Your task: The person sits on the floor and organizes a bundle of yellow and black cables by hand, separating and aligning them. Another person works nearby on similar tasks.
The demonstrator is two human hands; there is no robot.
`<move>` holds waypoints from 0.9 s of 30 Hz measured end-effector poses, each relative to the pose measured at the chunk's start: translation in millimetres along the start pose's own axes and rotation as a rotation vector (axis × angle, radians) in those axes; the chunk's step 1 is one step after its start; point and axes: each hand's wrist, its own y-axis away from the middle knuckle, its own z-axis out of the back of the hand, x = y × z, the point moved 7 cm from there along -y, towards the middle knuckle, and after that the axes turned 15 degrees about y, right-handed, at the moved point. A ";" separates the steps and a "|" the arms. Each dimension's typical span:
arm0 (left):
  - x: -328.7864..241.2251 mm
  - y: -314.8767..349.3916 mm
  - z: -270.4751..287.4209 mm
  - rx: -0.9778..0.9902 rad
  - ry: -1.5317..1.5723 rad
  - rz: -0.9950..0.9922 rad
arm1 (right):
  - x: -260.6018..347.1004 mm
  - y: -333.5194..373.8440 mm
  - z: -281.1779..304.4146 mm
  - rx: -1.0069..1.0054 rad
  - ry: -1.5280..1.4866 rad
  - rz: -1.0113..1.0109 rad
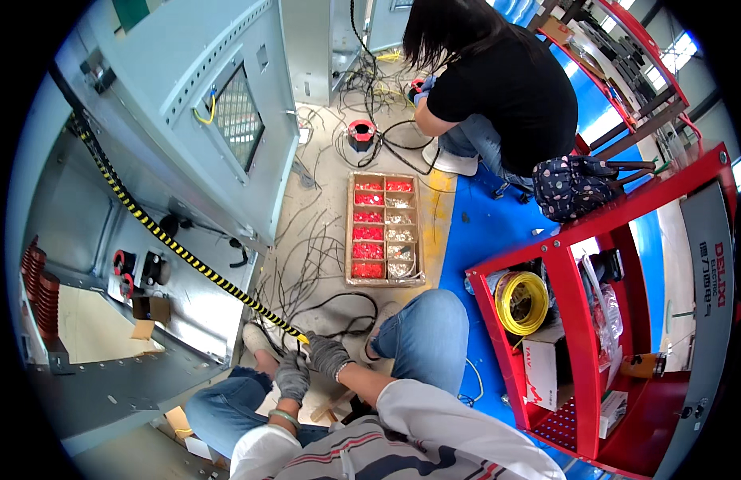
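Observation:
A long cable bundle (190, 262) wrapped in black-and-yellow striped spiral runs down from the cabinet at upper left to my hands. My right hand (329, 357), in a grey glove, is closed at its yellow lower end. Just below and to the left, my left hand (292, 378), also gloved in grey, is closed where dark strands come out of the wrap. Its fingers partly hide what they grip. Loose black wires (306, 264) lie on the floor beyond my hands, some looping close to my feet.
Ahead stands a divided box (350, 232) of red and clear small parts. A co-worker (506, 88) in black crouches beyond it. A grey cabinet door (186, 120) stands at left; a red shelf rack (562, 320) holds a yellow wire coil (521, 304) at right. A red-and-black ring (361, 136) lies on the floor.

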 end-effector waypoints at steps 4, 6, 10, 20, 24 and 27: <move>-77.1 20.9 13.9 0.130 -0.275 -0.102 | 2.9 -0.5 -1.0 0.109 -0.022 0.045; -94.2 20.0 -2.6 0.369 -0.206 -0.074 | -14.6 8.1 -3.4 -0.077 -0.145 0.035; -149.9 34.9 -4.3 0.449 -0.073 -0.195 | -21.3 26.9 -69.4 0.300 -2.024 -0.748; -13.7 -1.9 4.1 -0.185 0.685 0.145 | -37.8 26.2 -55.9 0.176 -0.898 -0.399; -38.0 11.0 -9.1 -0.131 0.793 0.156 | -33.4 27.3 -67.5 0.012 0.178 0.095; -47.6 6.6 -1.2 -0.064 0.580 0.228 | -32.5 32.1 -31.2 0.312 -0.203 -0.045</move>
